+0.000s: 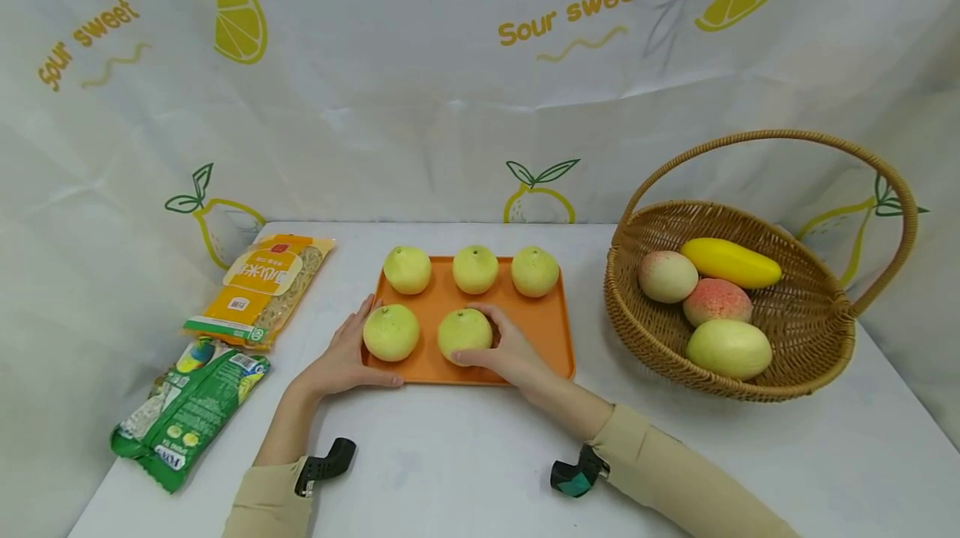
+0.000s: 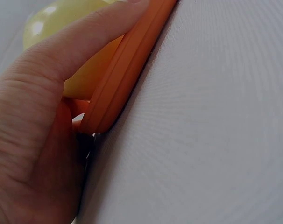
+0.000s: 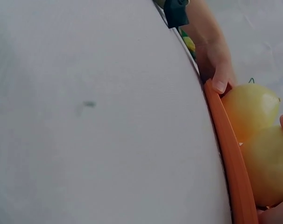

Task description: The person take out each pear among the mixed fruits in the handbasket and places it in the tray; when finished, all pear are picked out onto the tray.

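Note:
On the table lies an orange tray [image 1: 532, 336] with several pale yellow-green round fruits; three form its back row. My right hand [image 1: 510, 352] grips the front-middle round fruit [image 1: 463, 333], thumb in front and fingers over its right and back sides. In the right wrist view that same fruit [image 3: 267, 163] sits just inside the tray rim [image 3: 230, 151]. My left hand [image 1: 345, 361] holds the tray's front-left corner, its thumb [image 2: 81, 44] along the front rim and fingers up the left side. Close beside it is the front-left round fruit [image 1: 392, 332].
A wicker basket [image 1: 813, 355] with a tall handle stands at the right, holding a yellow oblong fruit [image 1: 731, 263], two peach-like fruits [image 1: 717, 301] and a pale green melon-like fruit [image 1: 729, 349]. An orange-yellow food packet [image 1: 258, 288] and a green packet [image 1: 191, 413] lie at the left.

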The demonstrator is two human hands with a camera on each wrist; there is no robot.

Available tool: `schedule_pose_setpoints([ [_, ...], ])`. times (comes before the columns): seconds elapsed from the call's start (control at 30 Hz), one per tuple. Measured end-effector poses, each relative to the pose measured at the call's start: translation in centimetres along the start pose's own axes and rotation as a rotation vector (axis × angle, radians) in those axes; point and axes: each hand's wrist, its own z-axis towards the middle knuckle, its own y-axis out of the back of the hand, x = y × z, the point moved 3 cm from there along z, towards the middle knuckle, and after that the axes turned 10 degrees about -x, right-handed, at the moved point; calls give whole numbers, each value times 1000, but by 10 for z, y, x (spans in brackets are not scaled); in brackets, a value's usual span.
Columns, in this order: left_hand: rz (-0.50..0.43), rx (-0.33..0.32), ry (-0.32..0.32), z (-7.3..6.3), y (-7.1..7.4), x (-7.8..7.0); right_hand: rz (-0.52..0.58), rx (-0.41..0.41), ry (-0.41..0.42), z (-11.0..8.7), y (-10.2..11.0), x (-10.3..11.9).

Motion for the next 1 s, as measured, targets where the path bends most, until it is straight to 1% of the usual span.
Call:
schedule_pose_setpoints([
  [0.2, 1, 3, 9, -1, 1, -1, -12, 21, 12, 3, -1, -1],
  [0.3, 1, 3, 10, -1, 2, -1, -42, 40, 45, 5, -1, -2],
  [0.4, 3, 4, 10, -1, 1, -1, -110, 50, 104, 7, 0, -3],
  [0.5, 4, 4, 10, 0, 1, 0, -208, 34, 171, 7, 1, -3],
  [0.6, 5, 5, 10, 0, 0, 1, -267, 20, 216, 6, 3, -1],
  [0.7, 6, 4, 8, 0, 0, 1, -274, 31, 233, 7, 5, -1],
  [0.8, 5, 3, 4, 0, 0, 1, -257, 61, 235, 7, 8, -1],
  [1.0, 4, 3, 0, 0, 0, 1, -260, 103, 258, 7, 12, 0],
])
